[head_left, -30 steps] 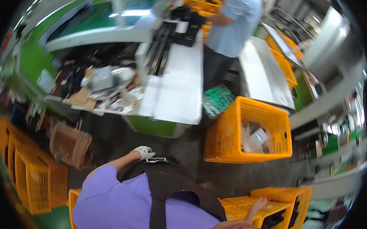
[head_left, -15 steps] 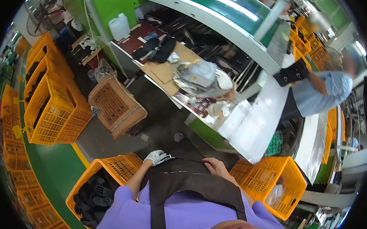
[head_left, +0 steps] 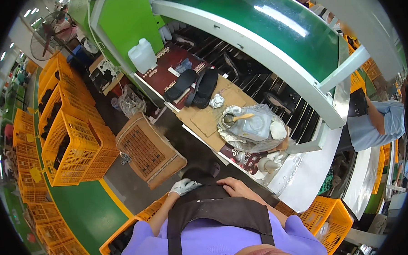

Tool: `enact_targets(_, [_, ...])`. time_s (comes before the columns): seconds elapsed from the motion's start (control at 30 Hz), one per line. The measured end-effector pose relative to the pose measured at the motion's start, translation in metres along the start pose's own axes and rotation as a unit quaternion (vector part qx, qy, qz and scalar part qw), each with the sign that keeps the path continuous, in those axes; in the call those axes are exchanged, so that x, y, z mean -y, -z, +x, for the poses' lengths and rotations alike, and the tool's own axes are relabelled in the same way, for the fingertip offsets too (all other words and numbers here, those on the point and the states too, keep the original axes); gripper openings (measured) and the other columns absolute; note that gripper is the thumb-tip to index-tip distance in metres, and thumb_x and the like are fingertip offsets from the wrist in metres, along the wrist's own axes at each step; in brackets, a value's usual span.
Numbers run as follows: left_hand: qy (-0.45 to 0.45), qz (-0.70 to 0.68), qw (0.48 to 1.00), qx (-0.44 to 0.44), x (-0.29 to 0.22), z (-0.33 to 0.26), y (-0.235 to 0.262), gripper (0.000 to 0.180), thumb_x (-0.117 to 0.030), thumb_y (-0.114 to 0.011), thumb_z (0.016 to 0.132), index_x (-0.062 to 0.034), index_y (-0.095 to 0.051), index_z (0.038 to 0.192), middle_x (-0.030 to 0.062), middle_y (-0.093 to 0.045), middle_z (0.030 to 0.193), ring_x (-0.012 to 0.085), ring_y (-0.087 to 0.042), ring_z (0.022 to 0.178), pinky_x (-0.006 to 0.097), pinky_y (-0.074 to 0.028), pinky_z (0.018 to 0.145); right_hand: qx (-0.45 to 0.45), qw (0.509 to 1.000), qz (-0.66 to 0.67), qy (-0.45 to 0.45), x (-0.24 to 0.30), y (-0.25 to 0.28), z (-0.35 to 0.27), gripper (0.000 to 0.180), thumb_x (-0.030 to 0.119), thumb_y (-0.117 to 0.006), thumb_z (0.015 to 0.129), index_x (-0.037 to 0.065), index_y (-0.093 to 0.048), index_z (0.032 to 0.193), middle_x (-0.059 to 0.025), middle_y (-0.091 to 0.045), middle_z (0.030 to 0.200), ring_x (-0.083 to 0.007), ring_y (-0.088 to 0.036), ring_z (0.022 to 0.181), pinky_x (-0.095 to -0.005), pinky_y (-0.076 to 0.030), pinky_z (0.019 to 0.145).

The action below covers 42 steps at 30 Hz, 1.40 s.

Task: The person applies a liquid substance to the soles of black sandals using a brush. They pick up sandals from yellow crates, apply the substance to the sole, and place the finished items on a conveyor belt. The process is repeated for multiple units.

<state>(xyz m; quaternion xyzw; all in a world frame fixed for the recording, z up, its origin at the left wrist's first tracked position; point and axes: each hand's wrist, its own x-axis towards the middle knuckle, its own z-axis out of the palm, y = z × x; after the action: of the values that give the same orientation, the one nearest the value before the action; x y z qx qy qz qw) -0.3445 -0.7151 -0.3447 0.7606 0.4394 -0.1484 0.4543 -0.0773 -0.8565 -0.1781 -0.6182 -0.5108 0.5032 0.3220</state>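
Observation:
My left hand (head_left: 184, 186), in a white glove, lies with fingers stretched out on the dark apron (head_left: 217, 213) over my lap. My bare right hand (head_left: 232, 186) rests on the same apron, its fingers loosely apart and slightly bent. Neither hand holds anything. Ahead of them stands a workbench with a brown cardboard sheet (head_left: 201, 123). Black soles (head_left: 202, 88) lie at its far end beside a crumpled foil ball (head_left: 217, 101). Nearer sits a plastic-wrapped tray (head_left: 241, 142) holding a brush (head_left: 239, 118) and a translucent container (head_left: 258, 126).
A brown padded chair (head_left: 152, 150) stands left of the bench, near stacked yellow crates (head_left: 71, 154). More yellow crates flank me, the right one (head_left: 328, 213) below the white bench end. A white jug (head_left: 142, 55) stands at the back. At far right, a co-worker (head_left: 379, 124) holds a black item.
My view has swung, so the bench, chair and crates now appear lower and farther right. Both hands stay on the apron. The co-worker now appears nearer the right rim.

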Motion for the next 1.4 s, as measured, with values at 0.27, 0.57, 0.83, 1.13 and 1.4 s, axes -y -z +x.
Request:
enact_targets(0.27, [-0.107,0.041,0.990,-0.078,-0.017,0.037,0.060,0.043,-0.040,-0.055,0.087,-0.0054,-0.062,0.112,0.0170,-0.063,0.111,0.0328,-0.060,0.103,0.038,-0.047,0.090,-0.069,0.993,0.085,-0.045,0.022,-0.010,0.015,0.031,0.016,-0.054,0.090,0.001,-0.059,0.117,-0.0165,-0.058,0.116,-0.0283,-0.055,0.112,-0.0337,-0.041,0.097])
enact_targets(0.57, [-0.129,0.137,0.980,-0.066,-0.037,0.087,0.137,0.036,-0.038,-0.056,0.085,-0.0083,-0.067,0.102,0.0143,-0.065,0.107,0.0324,-0.061,0.100,0.040,-0.048,0.088,-0.190,0.969,0.152,-0.053,0.020,-0.046,0.044,0.034,0.019,-0.052,0.092,0.000,-0.056,0.120,-0.0161,-0.055,0.119,-0.0267,-0.053,0.114,-0.0325,-0.041,0.094])
enact_targets(0.83, [-0.124,0.125,0.983,0.040,0.001,0.204,0.207,0.043,-0.042,-0.053,0.086,-0.0070,-0.065,0.108,0.0161,-0.064,0.110,0.0333,-0.059,0.104,0.039,-0.047,0.090,-0.292,0.950,0.096,-0.047,0.014,-0.070,0.133,0.033,0.019,-0.054,0.091,0.002,-0.057,0.119,-0.0170,-0.055,0.120,-0.0298,-0.052,0.114,-0.0337,-0.039,0.098])
enact_targets(1.13, [-0.138,0.205,0.951,0.187,0.038,0.312,0.312,0.053,-0.051,-0.048,0.086,-0.0037,-0.066,0.102,0.0234,-0.062,0.109,0.0385,-0.059,0.102,0.046,-0.046,0.088,-0.365,0.923,0.054,-0.108,0.047,-0.113,0.289,0.031,0.017,-0.053,0.089,0.004,-0.060,0.117,-0.0171,-0.056,0.116,-0.0310,-0.051,0.113,-0.0364,-0.037,0.100])
enact_targets(1.4, [-0.233,0.253,0.905,0.251,0.049,0.342,0.347,0.052,-0.049,-0.047,0.086,-0.0087,-0.062,0.115,0.0193,-0.061,0.116,0.0377,-0.058,0.106,0.043,-0.045,0.091,-0.368,0.891,0.177,-0.198,0.002,-0.168,0.343,0.029,0.015,-0.053,0.090,0.003,-0.060,0.116,-0.0171,-0.059,0.111,-0.0278,-0.055,0.108,-0.0339,-0.040,0.096])
